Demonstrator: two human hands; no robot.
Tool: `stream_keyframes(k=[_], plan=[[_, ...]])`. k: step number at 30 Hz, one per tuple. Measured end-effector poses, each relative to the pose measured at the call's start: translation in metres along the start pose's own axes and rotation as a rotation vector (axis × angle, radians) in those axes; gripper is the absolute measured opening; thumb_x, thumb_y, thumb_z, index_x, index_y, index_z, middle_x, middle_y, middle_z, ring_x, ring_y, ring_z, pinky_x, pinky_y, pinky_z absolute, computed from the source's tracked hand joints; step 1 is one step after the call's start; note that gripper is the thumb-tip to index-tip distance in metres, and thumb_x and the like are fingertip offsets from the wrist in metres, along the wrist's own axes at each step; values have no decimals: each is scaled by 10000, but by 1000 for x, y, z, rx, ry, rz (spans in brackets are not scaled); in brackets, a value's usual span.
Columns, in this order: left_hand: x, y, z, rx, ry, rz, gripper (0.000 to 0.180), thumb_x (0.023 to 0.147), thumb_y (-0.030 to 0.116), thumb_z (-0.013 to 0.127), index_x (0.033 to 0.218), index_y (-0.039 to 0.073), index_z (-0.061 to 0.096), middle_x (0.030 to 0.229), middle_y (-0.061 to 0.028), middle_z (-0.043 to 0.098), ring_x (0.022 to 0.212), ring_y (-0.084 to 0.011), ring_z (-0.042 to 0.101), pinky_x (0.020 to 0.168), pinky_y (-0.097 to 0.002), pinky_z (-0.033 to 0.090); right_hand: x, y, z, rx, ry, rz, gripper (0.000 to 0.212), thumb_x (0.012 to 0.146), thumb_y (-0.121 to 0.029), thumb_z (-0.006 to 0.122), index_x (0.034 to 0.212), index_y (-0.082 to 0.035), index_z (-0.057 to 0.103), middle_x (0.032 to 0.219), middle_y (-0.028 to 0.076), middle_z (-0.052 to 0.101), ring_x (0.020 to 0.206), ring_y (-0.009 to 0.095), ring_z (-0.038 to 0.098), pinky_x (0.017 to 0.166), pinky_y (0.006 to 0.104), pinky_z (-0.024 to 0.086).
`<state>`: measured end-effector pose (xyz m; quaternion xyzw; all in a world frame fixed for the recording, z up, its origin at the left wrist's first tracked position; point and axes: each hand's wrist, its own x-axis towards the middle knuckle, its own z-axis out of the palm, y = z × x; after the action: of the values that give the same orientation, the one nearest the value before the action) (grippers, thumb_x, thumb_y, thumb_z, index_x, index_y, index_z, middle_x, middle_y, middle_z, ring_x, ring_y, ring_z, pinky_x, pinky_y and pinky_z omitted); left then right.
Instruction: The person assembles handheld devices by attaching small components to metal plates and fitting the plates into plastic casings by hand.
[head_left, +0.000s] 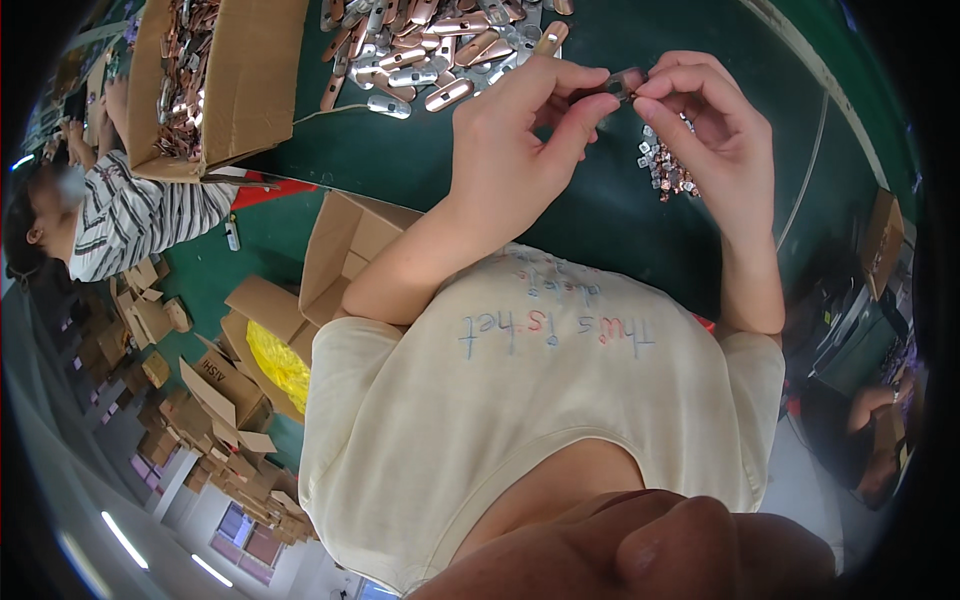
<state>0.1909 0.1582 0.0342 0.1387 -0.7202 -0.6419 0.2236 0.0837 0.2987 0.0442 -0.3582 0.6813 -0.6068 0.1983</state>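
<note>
Above the dark green table, my left hand (pixel 525 130) pinches a small oblong metal plate (pixel 626 83) between thumb and index finger. My right hand (pixel 715 120) is closed at the plate's other end, its thumb and index finger pressed together there. Whether a smaller part also sits between those fingertips is hidden. Partly under my right hand lies a heap of tiny silver and copper-coloured metal pieces (pixel 660 165). Beyond my left hand spreads a pile of oblong, holed plates (pixel 430 50), some copper-coloured and some silver.
An open cardboard box (pixel 255 80) full of copper-coloured parts stands at the left. Below it are an empty-looking carton (pixel 350 235) and a yellow plastic bag (pixel 278 365) in another box. A co-worker in a striped shirt (pixel 150 215) sits farther left; another person (pixel 865 430) is at the right.
</note>
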Motion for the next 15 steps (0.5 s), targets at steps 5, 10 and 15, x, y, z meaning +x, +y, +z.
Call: stream_keyframes(k=[5,10,15], plan=[[-1,3,-3,60,19,72,121,778,32,659,884,6,606,693,-60,630,564,-98,618,479,-197,478,-1,-5,7,54,11,-17,115,783,38,622,888,20,576,960,43,547,839,96,549,731,217,464],[-6,6,-3,-16,-22,-27,141,776,24,656,911,11,617,704,-63,633,557,-98,614,466,-196,470,0,-1,12,127,10,-56,144,792,46,609,926,19,564,941,42,556,837,93,548,731,220,464],[-10,9,-9,30,-148,-5,212,805,-38,608,1016,-32,590,819,-73,634,645,-81,582,521,-180,466,-2,-7,5,223,-123,90,196,789,109,566,966,48,507,1006,99,512,932,132,522,823,239,430]])
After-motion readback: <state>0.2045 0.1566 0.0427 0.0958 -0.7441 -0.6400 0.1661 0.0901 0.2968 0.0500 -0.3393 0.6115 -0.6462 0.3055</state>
